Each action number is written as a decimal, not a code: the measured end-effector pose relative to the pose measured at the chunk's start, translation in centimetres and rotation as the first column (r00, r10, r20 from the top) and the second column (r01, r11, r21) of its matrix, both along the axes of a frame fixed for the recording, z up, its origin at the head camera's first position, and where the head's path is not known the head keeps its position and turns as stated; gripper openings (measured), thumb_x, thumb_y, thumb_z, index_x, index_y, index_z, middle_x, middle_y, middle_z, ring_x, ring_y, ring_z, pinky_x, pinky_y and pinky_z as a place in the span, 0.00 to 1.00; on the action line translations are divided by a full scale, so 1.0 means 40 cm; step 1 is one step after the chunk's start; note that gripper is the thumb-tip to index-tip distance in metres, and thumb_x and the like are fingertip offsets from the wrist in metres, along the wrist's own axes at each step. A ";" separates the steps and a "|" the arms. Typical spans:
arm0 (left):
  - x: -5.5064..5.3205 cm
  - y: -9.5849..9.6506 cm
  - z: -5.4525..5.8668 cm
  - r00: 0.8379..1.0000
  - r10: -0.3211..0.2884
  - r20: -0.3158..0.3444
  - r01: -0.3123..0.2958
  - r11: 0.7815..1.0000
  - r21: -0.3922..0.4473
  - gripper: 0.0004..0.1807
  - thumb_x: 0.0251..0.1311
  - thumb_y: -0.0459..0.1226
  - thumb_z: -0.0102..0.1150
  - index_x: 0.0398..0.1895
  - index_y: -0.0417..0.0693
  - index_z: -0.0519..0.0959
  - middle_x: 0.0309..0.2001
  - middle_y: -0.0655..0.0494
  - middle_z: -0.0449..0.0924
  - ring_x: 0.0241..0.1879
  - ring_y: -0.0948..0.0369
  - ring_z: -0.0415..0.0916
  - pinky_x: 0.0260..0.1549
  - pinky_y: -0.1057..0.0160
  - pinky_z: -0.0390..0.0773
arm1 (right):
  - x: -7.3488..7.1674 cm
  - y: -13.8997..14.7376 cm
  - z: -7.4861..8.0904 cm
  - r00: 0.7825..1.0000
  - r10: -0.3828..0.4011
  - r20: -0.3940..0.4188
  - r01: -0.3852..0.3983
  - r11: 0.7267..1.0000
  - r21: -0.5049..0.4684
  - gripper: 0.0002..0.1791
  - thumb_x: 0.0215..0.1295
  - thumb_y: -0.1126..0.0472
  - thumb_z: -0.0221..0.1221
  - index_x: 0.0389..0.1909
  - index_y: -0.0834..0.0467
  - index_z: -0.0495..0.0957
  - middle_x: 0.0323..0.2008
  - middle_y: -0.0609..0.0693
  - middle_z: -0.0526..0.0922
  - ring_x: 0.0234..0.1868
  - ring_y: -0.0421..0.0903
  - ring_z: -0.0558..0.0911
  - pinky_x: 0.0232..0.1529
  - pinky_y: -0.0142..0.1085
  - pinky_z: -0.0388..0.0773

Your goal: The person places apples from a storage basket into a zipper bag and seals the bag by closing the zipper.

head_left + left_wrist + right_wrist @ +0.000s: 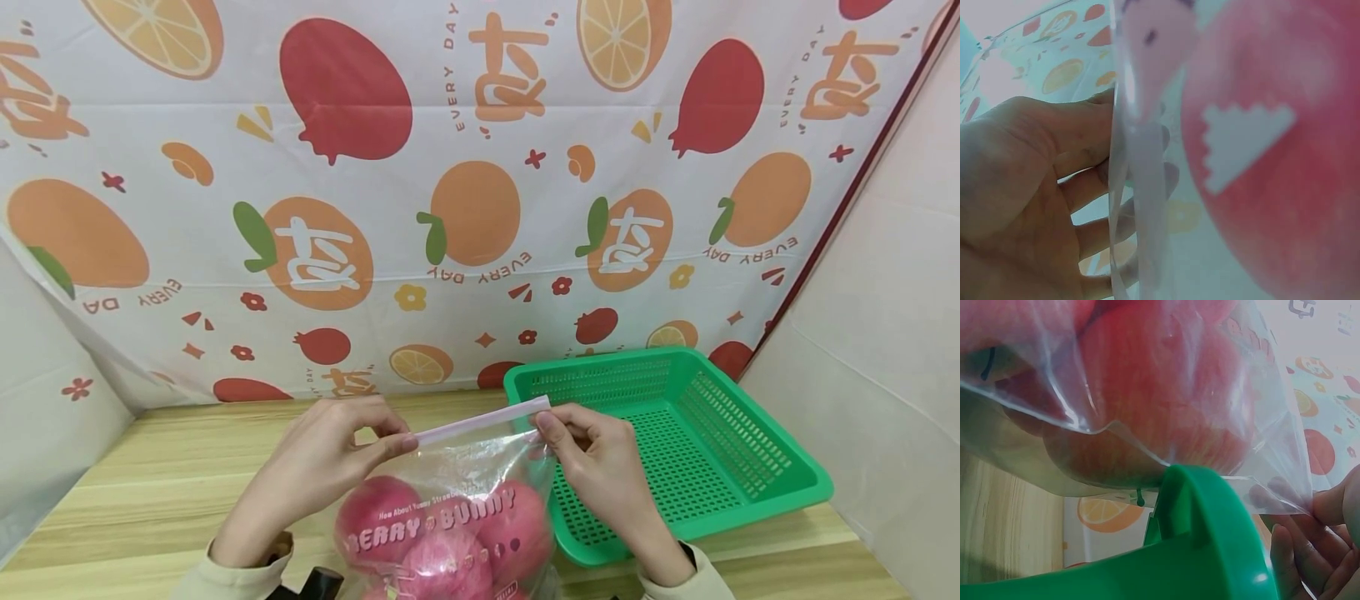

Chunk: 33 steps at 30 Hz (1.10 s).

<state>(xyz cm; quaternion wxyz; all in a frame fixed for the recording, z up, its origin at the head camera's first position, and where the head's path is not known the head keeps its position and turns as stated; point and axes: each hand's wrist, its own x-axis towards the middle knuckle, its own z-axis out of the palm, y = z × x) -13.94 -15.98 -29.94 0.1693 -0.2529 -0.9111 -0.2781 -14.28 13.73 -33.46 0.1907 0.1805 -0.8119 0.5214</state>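
A clear zip bag with pink "Berry Bunny" print stands at the front of the table, filled with several red apples. Across its top runs a pale pink zip strip. My left hand pinches the strip's left end between thumb and fingers. At the opposite top corner, my right hand pinches the bag; in the right wrist view its thumb and fingers grip the plastic. Seen from the left wrist, the left fingers pass behind the bag's edge, and an apple shows large through the plastic.
A green plastic basket with perforated walls stands right of the bag, its rim close beside the bag and right forearm. Behind the wooden table hangs a fruit-printed cloth. A white wall bounds the right side.
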 end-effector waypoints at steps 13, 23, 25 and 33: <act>-0.007 0.004 -0.001 0.977 -0.074 0.200 0.067 0.997 0.043 0.02 0.62 0.43 0.70 0.34 0.59 0.85 0.32 0.71 0.81 0.34 0.71 0.77 0.34 0.66 0.80 | -0.004 -0.008 -0.007 0.995 0.011 0.099 -0.003 0.997 -0.080 0.08 0.71 0.56 0.64 0.41 0.55 0.88 0.31 0.47 0.90 0.29 0.40 0.89 0.35 0.33 0.87; -0.009 -0.001 -0.003 0.988 -0.052 0.144 0.050 0.999 0.016 0.03 0.62 0.42 0.71 0.32 0.61 0.85 0.31 0.74 0.80 0.32 0.72 0.76 0.31 0.67 0.77 | -0.004 -0.008 -0.006 1.000 -0.004 0.019 0.005 0.999 -0.044 0.08 0.69 0.53 0.65 0.34 0.52 0.88 0.23 0.40 0.87 0.19 0.37 0.77 0.18 0.29 0.70; -0.007 -0.001 -0.001 0.993 -0.030 0.111 0.030 1.000 0.009 0.04 0.62 0.43 0.71 0.31 0.64 0.85 0.29 0.76 0.79 0.31 0.73 0.74 0.30 0.67 0.75 | -0.004 -0.007 -0.005 1.000 -0.007 -0.001 0.006 0.999 -0.040 0.08 0.68 0.53 0.66 0.33 0.53 0.88 0.21 0.40 0.86 0.18 0.38 0.76 0.15 0.30 0.66; -0.003 -0.003 0.006 0.993 -0.008 0.114 0.008 1.000 0.000 0.04 0.62 0.44 0.70 0.31 0.65 0.84 0.27 0.76 0.77 0.31 0.73 0.73 0.28 0.66 0.72 | -0.004 -0.006 -0.002 1.000 -0.008 -0.011 0.008 0.999 -0.043 0.09 0.68 0.55 0.66 0.33 0.55 0.88 0.21 0.41 0.85 0.21 0.40 0.81 0.12 0.32 0.62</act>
